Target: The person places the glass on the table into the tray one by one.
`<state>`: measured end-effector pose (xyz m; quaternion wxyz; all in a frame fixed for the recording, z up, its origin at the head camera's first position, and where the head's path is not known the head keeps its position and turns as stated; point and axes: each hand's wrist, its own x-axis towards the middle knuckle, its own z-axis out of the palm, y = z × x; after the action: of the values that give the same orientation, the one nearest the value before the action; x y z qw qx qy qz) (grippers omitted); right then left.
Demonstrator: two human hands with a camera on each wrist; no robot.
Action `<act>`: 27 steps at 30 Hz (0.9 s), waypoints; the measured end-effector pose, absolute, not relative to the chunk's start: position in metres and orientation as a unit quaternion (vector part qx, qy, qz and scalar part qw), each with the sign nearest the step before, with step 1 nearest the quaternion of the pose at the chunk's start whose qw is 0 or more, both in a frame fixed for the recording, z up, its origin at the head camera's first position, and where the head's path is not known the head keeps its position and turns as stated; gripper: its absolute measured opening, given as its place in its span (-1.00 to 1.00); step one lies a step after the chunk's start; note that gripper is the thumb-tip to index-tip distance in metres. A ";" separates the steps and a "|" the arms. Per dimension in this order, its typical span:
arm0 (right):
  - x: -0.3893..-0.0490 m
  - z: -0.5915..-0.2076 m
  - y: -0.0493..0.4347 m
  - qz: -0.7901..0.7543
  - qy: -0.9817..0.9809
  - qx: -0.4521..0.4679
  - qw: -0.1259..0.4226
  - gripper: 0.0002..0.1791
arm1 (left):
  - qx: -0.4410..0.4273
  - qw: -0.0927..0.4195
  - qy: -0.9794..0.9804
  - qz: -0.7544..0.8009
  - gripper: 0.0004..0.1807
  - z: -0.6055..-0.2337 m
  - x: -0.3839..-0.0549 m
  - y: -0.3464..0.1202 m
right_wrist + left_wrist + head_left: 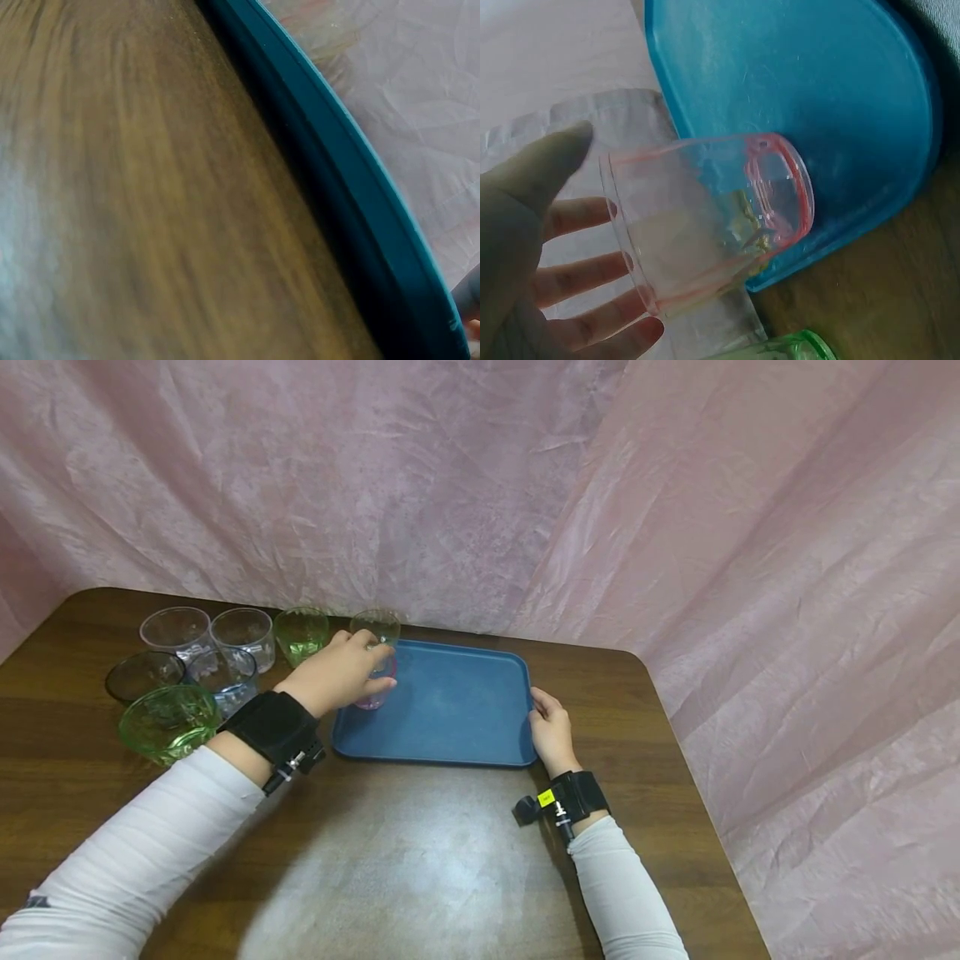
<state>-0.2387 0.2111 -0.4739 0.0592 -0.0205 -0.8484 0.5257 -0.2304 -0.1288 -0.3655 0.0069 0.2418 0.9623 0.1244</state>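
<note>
A pink-tinted glass stands upright at the left end of a blue tray. My left hand is around its top. In the left wrist view the thumb is spread away from the glass, while the fingertips lie along the far side of its rim. At the tray's right edge, my right hand holds the rim. Only a bit of a finger shows at the corner of the right wrist view, beside the tray's side wall.
Left of the tray stand clear glasses, a dark grey glass, a bluish glass and green glasses. A pale yellowish glass is at the tray's far left corner. A pink curtain hangs behind the wooden table.
</note>
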 end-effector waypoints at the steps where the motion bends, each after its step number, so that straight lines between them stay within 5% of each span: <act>1: -0.239 -0.474 0.211 0.526 -0.848 -0.020 0.060 -0.54 | 0.239 0.009 0.963 0.127 -0.48 -0.364 -0.231 -0.130; 27: -0.238 -0.475 0.211 0.519 -0.852 -0.008 0.070 -0.55 | 0.152 0.028 0.976 0.155 -0.43 -0.344 -0.272 -0.196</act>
<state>-0.2380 0.2110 -0.4745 0.0696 -0.0077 -0.8516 0.5194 -0.2721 -0.1961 -0.3440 0.0283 0.1523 0.9756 0.1555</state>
